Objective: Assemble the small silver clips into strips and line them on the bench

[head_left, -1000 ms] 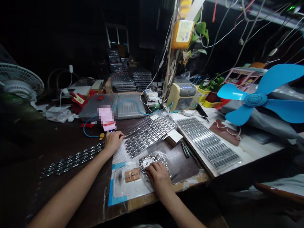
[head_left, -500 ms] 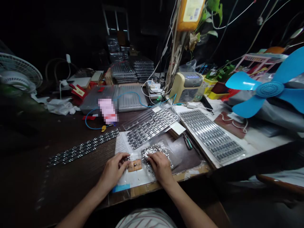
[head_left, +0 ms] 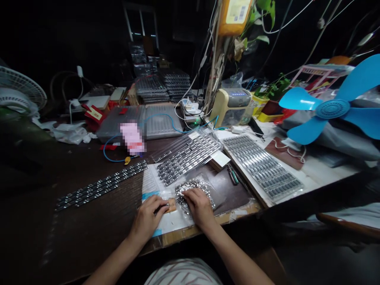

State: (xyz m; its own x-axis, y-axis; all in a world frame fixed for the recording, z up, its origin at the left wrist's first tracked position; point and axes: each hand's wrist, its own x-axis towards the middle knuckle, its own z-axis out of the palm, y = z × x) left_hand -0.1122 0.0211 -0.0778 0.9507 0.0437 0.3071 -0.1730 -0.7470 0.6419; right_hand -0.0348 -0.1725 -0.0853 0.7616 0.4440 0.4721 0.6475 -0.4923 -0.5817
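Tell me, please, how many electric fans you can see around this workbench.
2: a white fan at far left, a blue-bladed fan at right. Darkness may hide others.

and here we go, bare left hand [head_left: 147, 219], bare right hand [head_left: 199, 206], bare forearms [head_left: 237, 257], and a pale dark-striped cloth shirt [head_left: 184, 273] at the bottom of the view.

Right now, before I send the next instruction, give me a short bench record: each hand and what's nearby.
left hand: holds a small dark item, unclear what, over a tan pad
right hand: rests on loose small metal parts on a clear plastic bag
nearby: metal strips on the dark bench, to the left of the hands
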